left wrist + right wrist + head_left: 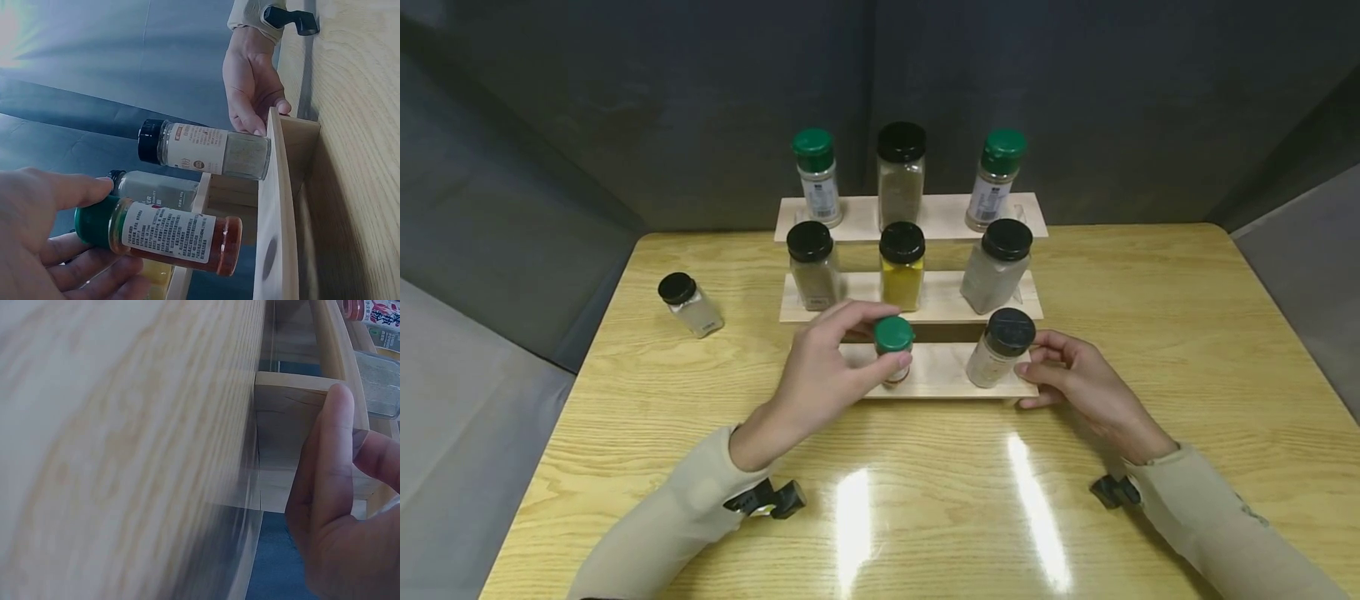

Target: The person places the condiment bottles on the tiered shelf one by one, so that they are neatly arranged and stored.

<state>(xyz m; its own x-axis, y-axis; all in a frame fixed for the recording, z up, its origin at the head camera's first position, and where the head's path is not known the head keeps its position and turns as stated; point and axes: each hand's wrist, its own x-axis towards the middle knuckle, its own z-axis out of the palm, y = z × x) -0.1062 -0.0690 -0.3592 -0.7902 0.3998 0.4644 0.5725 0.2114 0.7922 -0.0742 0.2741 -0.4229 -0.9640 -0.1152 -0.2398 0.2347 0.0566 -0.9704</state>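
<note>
My left hand [827, 358] pinches a green-capped spice jar [893, 335] by its cap, thumb on one side and fingers on the other. In the left wrist view this spice jar [181, 234] has reddish contents, and its base hangs a little above the lowest step of the wooden spice rack [943, 371]. With my right hand [1078, 379] I grip the right end of that lowest step; in the right wrist view the fingers [337, 444] lie against the board's edge. Close by stands a black-capped jar [996, 354] with a pale label, upright on the same step.
Several spice jars line the upper steps, among them a yellow one [902, 279] and a tall black-capped one [901, 179]. Left of the rack, a small black-capped jar [692, 307] stands on the wooden table [940, 500]. Dark curtains [700, 108] hang behind.
</note>
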